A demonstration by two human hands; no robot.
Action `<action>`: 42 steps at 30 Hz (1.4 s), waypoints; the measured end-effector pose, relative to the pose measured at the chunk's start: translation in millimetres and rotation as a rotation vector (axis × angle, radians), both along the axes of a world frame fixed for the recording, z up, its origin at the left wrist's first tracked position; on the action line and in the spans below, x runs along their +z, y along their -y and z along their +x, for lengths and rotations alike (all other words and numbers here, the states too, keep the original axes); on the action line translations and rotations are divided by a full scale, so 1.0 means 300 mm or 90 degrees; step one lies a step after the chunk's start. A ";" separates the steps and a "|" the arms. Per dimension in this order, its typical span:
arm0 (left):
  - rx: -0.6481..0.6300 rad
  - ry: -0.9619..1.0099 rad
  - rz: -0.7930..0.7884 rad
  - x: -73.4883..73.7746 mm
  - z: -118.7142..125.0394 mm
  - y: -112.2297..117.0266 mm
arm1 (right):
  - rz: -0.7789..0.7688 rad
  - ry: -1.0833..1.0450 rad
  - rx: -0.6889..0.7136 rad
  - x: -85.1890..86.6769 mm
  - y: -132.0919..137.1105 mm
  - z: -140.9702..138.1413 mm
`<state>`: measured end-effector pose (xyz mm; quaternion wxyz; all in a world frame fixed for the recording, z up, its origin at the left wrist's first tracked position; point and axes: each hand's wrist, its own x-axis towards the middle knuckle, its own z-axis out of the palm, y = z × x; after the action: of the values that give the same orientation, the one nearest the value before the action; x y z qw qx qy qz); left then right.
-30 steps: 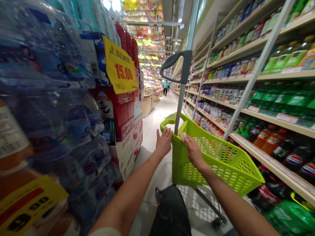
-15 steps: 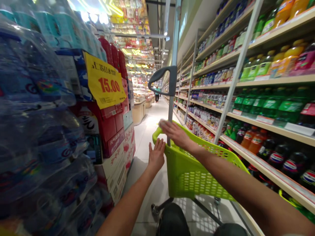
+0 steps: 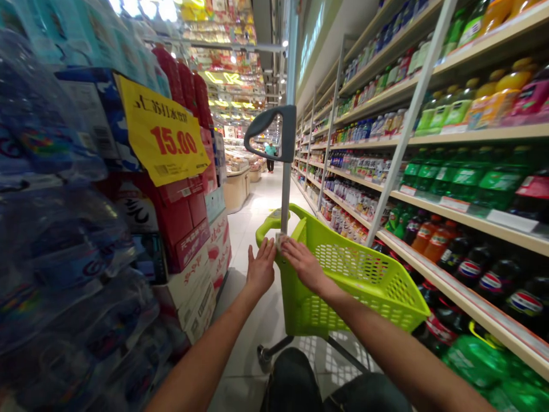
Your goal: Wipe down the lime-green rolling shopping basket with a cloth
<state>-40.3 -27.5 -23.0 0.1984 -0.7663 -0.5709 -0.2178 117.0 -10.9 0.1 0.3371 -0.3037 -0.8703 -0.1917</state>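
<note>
A lime green plastic basket trolley (image 3: 364, 289) on wheels stands in the aisle before me, with a grey pull handle (image 3: 274, 129) on a metal pole rising from its near rim. My left hand (image 3: 260, 269) rests flat and open against the basket's near left corner. Fingers pressed down, my right hand (image 3: 303, 264) holds a small white cloth (image 3: 280, 240) against the rim at the pole's base.
Shrink-wrapped water packs (image 3: 64, 229) and red cartons with a yellow 15.00 price sign (image 3: 160, 137) crowd the left. Shelves of soft drink bottles (image 3: 472, 183) line the right. A person (image 3: 270, 154) stands far down the aisle. My knees (image 3: 295, 377) are below.
My right hand, raised near the pole half a second ago, has dropped back onto the basket rim with the cloth. The view has shifted slightly; my left hand stays at the corner.
</note>
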 end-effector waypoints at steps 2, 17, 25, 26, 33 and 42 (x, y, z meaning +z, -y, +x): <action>-0.004 0.002 0.007 -0.002 0.000 0.001 | -0.007 -0.072 -0.050 -0.130 0.035 -0.007; -0.050 0.073 0.054 -0.018 0.016 -0.009 | -0.050 -0.004 -0.075 -0.408 0.126 0.017; -0.074 0.122 0.090 -0.023 0.027 -0.009 | -0.057 -0.067 -0.137 -0.384 0.188 0.034; -0.079 0.134 0.107 -0.025 0.043 -0.005 | -0.027 -0.098 -0.144 -0.350 0.176 0.039; -0.215 0.110 0.100 -0.065 0.157 0.042 | -0.028 -0.041 -0.176 -0.515 0.211 0.108; -0.225 0.038 0.043 -0.195 0.211 0.063 | 0.003 -0.115 -0.236 -0.413 0.196 0.223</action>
<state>22.9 -46.4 -81.5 0.1660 -0.8407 -0.4254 -0.2910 183.8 -69.8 -123.8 0.3733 -0.4738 -0.7654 -0.2243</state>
